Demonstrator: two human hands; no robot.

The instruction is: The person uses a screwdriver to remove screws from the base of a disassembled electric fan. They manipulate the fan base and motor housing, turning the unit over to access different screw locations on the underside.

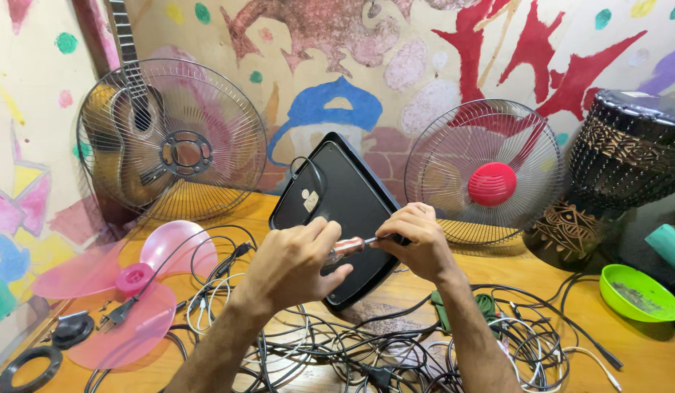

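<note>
A black, rounded-square plastic base (pixel 342 206) stands tilted on its edge on the wooden table (pixel 636 356). My left hand (pixel 290 263) is closed around the red-and-clear handle of a screwdriver (pixel 346 249), whose shaft points right. My right hand (pixel 419 241) grips the base's right edge, with its fingers at the screwdriver's tip. A black cord loops from the top left of the base.
A rear fan grille (pixel 172 138) leans on a guitar at the left; a front grille with a red hub (pixel 487 175) leans at the right. A pink fan blade (pixel 137 287), tangled cables (pixel 366 349), black rings, a green bowl (pixel 638 292) and a carved drum (pixel 620 171) surround the base.
</note>
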